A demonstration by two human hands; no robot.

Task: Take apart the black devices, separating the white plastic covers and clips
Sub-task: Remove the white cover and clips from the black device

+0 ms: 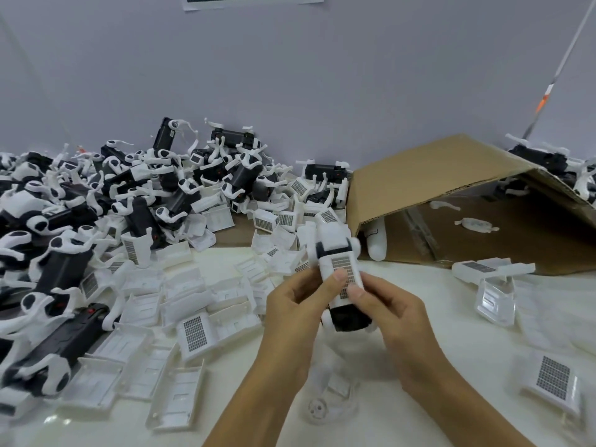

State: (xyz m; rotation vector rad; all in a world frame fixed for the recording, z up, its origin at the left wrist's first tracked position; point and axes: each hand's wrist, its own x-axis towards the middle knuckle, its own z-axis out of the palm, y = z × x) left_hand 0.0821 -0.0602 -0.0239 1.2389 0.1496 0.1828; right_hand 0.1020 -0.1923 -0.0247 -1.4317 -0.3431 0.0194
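Note:
I hold one black device (350, 314) upright above the table, a white plastic cover (338, 256) with a grey grid label over its top and front. My left hand (296, 304) grips it from the left, thumb on the label. My right hand (390, 304) grips it from the right, thumb also pressing the cover. White clips stick out at the device's upper and lower ends.
A big heap of black devices with white clips (96, 204) fills the left and back. Loose white covers (180, 304) spread across the table's middle-left, more covers (554, 382) at right. A tipped cardboard box (429, 175) lies at back right, further devices (545, 158) behind it.

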